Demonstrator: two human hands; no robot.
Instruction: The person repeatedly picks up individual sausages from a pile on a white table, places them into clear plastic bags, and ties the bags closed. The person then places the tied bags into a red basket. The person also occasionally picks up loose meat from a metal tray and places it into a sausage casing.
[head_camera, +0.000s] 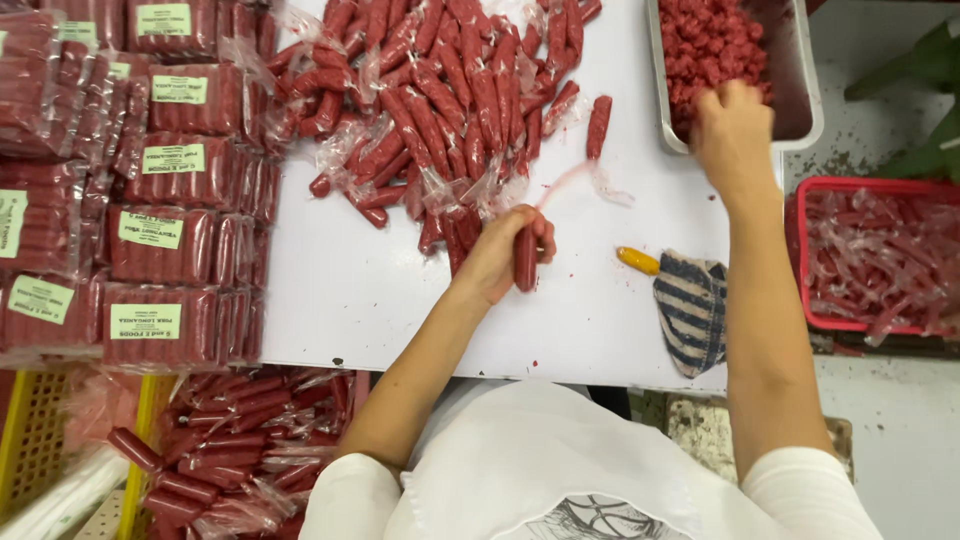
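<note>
Red sausage (525, 258) in clear wrap is gripped upright in the left hand (500, 255) on the white table (340, 290); the right hand (732, 125) is dug into the metal tray (800, 90) of mince, fingers probably curled. Filling step; a pinch is needed next.

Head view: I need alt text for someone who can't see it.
Left hand grips a plastic-wrapped red sausage on a white table; right hand reaches into a metal tray of red ground meat. A sausage pile and labelled packs lie beyond.

tray (806, 90): dull metal | sausages (440, 100): glossy plastic wrap | rag (692, 310): striped cloth
</note>
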